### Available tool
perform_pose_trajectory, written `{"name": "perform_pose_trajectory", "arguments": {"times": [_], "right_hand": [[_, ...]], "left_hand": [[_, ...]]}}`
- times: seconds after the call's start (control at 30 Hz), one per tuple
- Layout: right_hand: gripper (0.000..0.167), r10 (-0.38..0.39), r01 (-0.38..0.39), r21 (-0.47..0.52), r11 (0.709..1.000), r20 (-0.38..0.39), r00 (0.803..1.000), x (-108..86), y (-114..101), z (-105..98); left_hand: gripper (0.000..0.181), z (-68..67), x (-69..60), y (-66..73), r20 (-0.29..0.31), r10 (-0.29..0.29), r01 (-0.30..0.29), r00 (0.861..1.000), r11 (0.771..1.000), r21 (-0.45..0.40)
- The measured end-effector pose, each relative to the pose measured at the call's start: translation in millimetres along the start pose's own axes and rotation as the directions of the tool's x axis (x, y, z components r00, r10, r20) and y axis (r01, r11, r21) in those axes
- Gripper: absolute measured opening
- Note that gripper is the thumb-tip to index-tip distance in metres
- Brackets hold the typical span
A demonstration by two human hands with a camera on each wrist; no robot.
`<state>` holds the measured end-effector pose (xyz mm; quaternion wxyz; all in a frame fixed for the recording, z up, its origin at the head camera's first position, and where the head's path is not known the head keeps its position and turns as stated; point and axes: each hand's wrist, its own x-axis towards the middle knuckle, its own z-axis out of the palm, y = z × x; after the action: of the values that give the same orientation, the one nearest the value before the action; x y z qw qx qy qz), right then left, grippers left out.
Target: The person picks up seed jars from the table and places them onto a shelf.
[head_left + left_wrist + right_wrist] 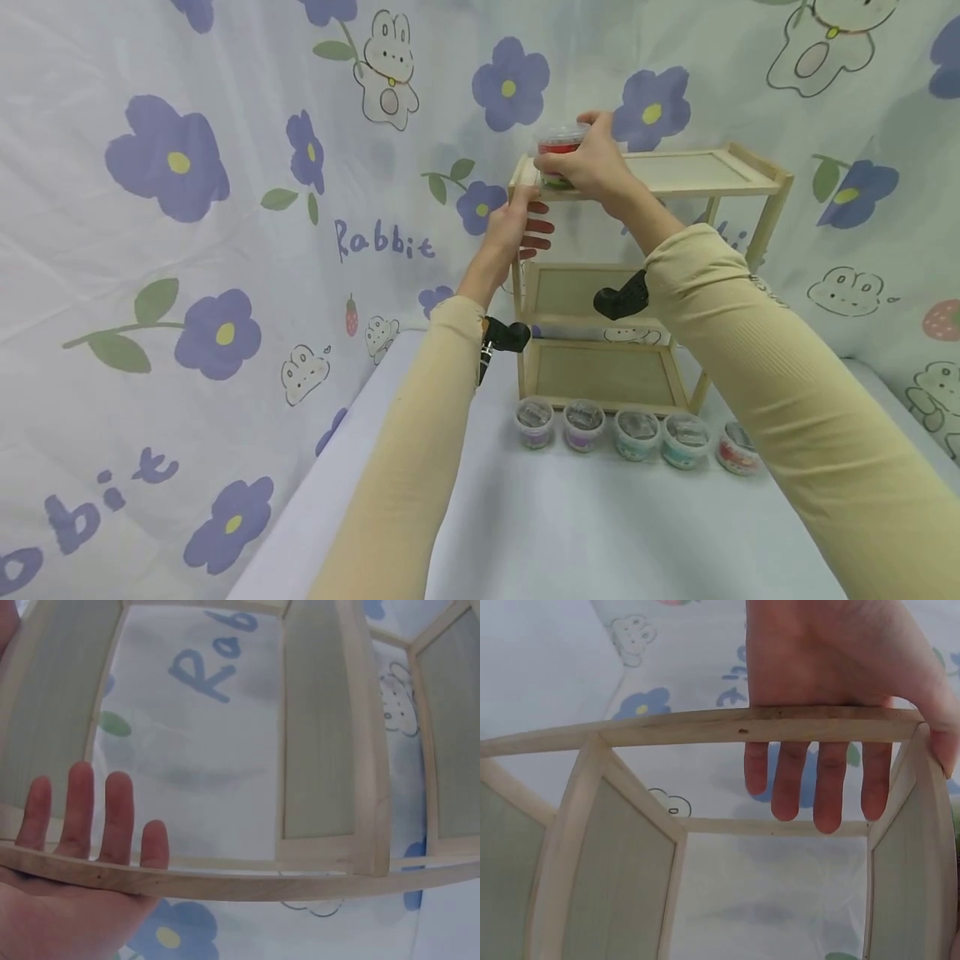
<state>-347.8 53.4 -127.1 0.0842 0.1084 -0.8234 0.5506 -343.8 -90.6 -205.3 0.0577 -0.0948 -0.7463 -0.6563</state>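
My right hand (596,162) grips a small clear-lidded plastic tub (558,147) with a red band, at the left end of the rack's top shelf. Some green shows low on the tub, and the fingers hide part of it. At the upper left corner of the wooden rack (768,208), my left hand (506,229) rests against the front post (225,885). Its four fingers extend straight behind that post, apart from one another. In the right wrist view the left thumb (945,750) lies at the top corner of the frame.
Several similar tubs stand in a row on the white table (585,525) before the rack: purple tubs (583,427), teal tubs (637,435) and a red tub (737,450). Lower shelves (600,371) sit below the top one. A rabbit-and-flower patterned curtain (247,167) hangs behind and at the left.
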Motion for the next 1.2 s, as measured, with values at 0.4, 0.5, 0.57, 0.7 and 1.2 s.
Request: {"name": "perform_pose_trajectory", "arguments": {"times": [0.4, 0.5, 0.57, 0.7, 1.2], "right_hand": [[0.089, 0.008, -0.006, 0.046, 0.999, -0.045, 0.999, 1.6, -0.4, 7.2], [0.089, 0.005, -0.004, 0.017, 1.0, -0.052, 0.999, 2.3, -0.4, 9.1], [0.089, 0.011, -0.012, -0.012, 1.0, -0.056, 0.998, 3.1, -0.1, 10.4], [0.089, 0.036, -0.043, -0.09, 0.995, -0.075, 0.996, 4.1, 0.0, 10.5], [0.097, -0.011, 0.01, 0.031, 0.999, 0.023, 1.0, -2.7, 4.5, 0.0]], "left_hand": [[0.045, 0.1, 1.5, 1.5, 0.021, -0.011, 0.011, 1.0, 1.0, 0.006], [0.045, -0.4, 1.4, 1.3, 0.024, -0.016, 0.016, 1.0, 1.0, 0.004], [0.046, -0.9, 1.3, 0.4, 0.026, -0.018, 0.018, 0.999, 1.0, 0.002], [0.046, 0.0, 2.1, 0.3, 0.026, -0.019, 0.019, 0.999, 1.0, 0.001], [0.047, -0.5, 2.4, 0.7, 0.032, -0.03, 0.029, 0.999, 1.0, 0.008]]}}
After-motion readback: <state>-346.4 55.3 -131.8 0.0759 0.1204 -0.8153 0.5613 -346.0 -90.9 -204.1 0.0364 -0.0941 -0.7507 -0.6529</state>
